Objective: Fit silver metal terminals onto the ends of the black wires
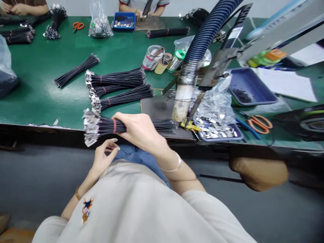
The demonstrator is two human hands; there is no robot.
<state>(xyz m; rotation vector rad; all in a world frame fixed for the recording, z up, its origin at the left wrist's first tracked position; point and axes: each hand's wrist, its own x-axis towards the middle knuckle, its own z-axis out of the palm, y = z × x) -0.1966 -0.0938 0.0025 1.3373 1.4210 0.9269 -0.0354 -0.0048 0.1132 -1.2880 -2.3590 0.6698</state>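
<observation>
My right hand [140, 130] is wrapped from above round a bundle of black wires [107, 125] at the table's front edge. A red band ties the bundle, and flat silver metal terminals [91, 126] fan out at its left end. Below it, just past the edge, my left hand [105, 156] is open and holds nothing, its fingers loosely curved and the thumb apart. Behind the held bundle lie more banded wire bundles [121, 96] with silver ends to the left. Another black wire bundle [76, 70] rests at an angle farther left.
A ribbed extraction hose [202, 44] hangs down right of my right hand, above a dark board [159, 108]. Beyond are a tray of metal terminals [220, 131], orange-handled scissors [260, 124], a blue tray [253, 86] and solder spool [177, 60]. Co-workers' hands [145, 12] show across the table.
</observation>
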